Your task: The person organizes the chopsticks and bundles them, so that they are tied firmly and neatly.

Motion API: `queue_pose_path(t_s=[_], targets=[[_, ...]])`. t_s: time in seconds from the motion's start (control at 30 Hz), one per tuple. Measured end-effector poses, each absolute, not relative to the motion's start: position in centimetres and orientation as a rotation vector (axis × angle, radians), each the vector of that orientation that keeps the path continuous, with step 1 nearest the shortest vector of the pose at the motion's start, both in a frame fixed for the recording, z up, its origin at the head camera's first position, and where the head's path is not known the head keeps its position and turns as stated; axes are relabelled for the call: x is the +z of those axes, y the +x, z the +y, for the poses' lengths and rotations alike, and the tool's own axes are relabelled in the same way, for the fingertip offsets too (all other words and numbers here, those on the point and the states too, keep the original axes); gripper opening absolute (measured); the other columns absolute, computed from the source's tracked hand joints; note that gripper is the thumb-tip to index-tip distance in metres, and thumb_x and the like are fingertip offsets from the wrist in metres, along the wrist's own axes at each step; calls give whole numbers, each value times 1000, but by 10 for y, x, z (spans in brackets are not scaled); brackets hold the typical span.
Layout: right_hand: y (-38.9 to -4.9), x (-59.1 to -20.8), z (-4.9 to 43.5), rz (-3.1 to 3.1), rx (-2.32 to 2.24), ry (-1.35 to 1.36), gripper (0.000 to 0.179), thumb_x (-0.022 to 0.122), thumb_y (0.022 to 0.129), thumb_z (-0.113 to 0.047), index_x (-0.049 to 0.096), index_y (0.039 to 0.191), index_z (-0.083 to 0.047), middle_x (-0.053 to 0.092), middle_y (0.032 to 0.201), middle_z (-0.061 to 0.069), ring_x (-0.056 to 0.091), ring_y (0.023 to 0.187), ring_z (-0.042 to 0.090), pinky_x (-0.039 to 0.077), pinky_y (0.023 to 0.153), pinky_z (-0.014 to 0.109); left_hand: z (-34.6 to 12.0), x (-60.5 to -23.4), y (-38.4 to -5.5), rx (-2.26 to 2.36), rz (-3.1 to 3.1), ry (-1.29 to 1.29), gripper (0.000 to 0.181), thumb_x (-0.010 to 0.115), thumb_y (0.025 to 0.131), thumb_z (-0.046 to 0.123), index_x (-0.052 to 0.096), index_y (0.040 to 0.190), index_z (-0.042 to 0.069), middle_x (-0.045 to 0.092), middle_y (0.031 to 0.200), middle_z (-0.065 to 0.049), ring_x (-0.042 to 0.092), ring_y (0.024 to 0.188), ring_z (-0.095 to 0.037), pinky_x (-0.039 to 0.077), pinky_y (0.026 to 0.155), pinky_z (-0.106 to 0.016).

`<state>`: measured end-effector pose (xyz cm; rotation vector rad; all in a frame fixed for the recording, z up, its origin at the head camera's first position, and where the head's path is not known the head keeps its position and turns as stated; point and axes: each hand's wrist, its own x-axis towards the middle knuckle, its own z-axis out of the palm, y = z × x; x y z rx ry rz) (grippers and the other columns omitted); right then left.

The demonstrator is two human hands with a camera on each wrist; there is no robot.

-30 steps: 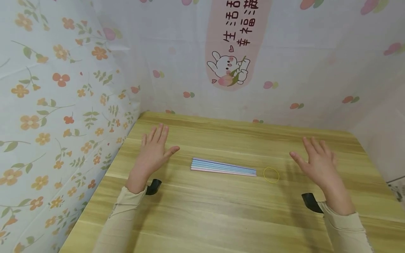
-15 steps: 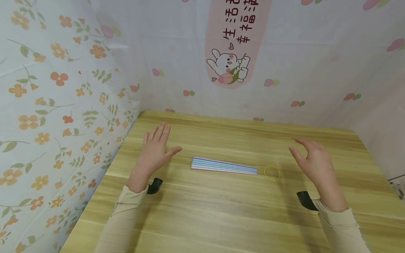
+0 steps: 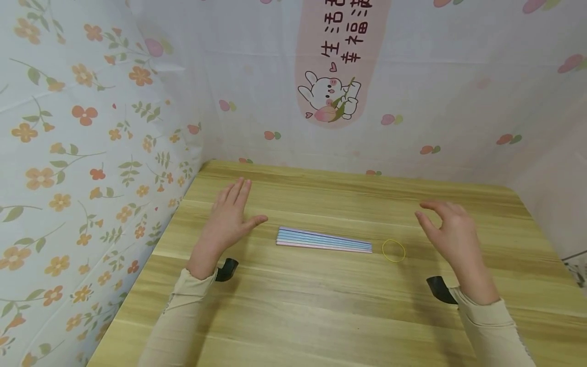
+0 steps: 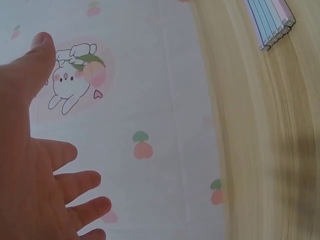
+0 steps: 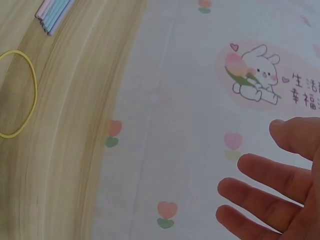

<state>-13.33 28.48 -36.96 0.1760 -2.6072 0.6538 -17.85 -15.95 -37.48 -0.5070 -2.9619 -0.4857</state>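
A flat row of slim pastel sticks, blue, lilac and pink, lies side by side on the wooden table; they look like pencils. Just right of their ends is a thin yellow rubber band, lying as a loop. My left hand hovers left of the sticks, fingers extended and thumb out, holding nothing. Over the table to the right of the band is my right hand, its fingers loosely bent and apart from the thumb, also holding nothing. Both wrist views show the fingers spread, touching no object.
The wooden table meets a white printed cloth at the back. A flower-patterned cloth hangs along the left side. Black mounts sit at both wrists, by the beige sleeves.
My right hand has bent its fingers from a straight spread and shifted slightly left. My left hand has drifted a little right, towards the sticks. Sticks and rubber band lie unmoved.
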Motion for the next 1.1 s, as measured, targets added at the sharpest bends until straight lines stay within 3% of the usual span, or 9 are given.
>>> queue_pose_path(t_s=[0.23, 0.33, 0.47, 0.57, 1.1], targets=[[-136, -372, 282, -2533, 624, 277, 24, 70, 82, -8, 68, 103, 3, 67, 102, 26, 54, 101, 43, 37, 90, 55, -155, -374, -178, -497, -2964, -523, 94, 59, 87, 54, 15, 152, 3, 15, 159, -19, 18, 145, -39, 16, 117, -53], [-137, -373, 279, -2506, 596, 308, 21, 72, 80, -6, 69, 99, 3, 68, 99, 24, 56, 99, 44, 36, 95, 60, -153, -374, -177, -492, -2959, -534, 94, 59, 87, 55, 15, 152, 3, 16, 159, -19, 19, 145, -39, 17, 117, -53], [-137, -375, 274, -2552, 578, 297, 20, 72, 80, -9, 69, 98, -1, 67, 102, 24, 55, 104, 44, 19, 106, 70, -151, -375, -177, -499, -2958, -540, 93, 58, 87, 56, 16, 152, 3, 19, 158, -19, 21, 144, -39, 18, 117, -53], [-136, -377, 269, -2577, 568, 298, 19, 72, 81, -11, 69, 98, -3, 67, 104, 22, 53, 107, 42, 12, 107, 70, -150, -376, -176, -511, -2954, -547, 91, 57, 88, 55, 18, 152, 4, 22, 157, -18, 23, 143, -39, 19, 117, -52], [-138, -388, 254, -2646, 546, 367, 19, 74, 81, -15, 69, 96, -3, 67, 106, 20, 52, 108, 40, 11, 105, 70, -141, -383, -174, -482, -2908, -598, 93, 59, 85, 57, 24, 150, 2, 30, 154, -19, 31, 138, -40, 24, 114, -53]])
